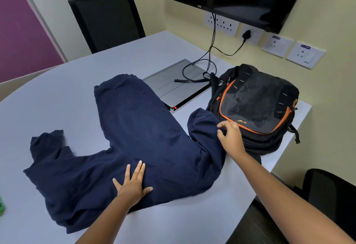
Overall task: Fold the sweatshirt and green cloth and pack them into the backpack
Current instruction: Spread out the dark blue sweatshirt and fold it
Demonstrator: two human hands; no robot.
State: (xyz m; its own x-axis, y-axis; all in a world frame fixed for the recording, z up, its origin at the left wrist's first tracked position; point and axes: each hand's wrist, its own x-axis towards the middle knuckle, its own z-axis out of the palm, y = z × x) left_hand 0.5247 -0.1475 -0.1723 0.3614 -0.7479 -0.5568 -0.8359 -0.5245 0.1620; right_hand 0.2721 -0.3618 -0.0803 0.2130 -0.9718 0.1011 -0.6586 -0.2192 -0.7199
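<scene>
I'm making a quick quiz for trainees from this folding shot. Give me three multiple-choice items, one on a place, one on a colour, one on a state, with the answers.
1. Where is the backpack relative to the sweatshirt?
A. To its right
B. Under it
C. On the chair

2. What colour is the backpack's trim?
A. Green
B. Orange
C. White

3. What is the left hand doing?
A. Pinching a sleeve
B. Hanging off the table
C. Pressing flat on the sweatshirt

Answers:
1 A: the backpack lies on the table by the right sleeve.
2 B: orange piping edges its front panel.
3 C: its fingers are spread flat on the fabric, while the right hand pinches the sleeve.
</scene>
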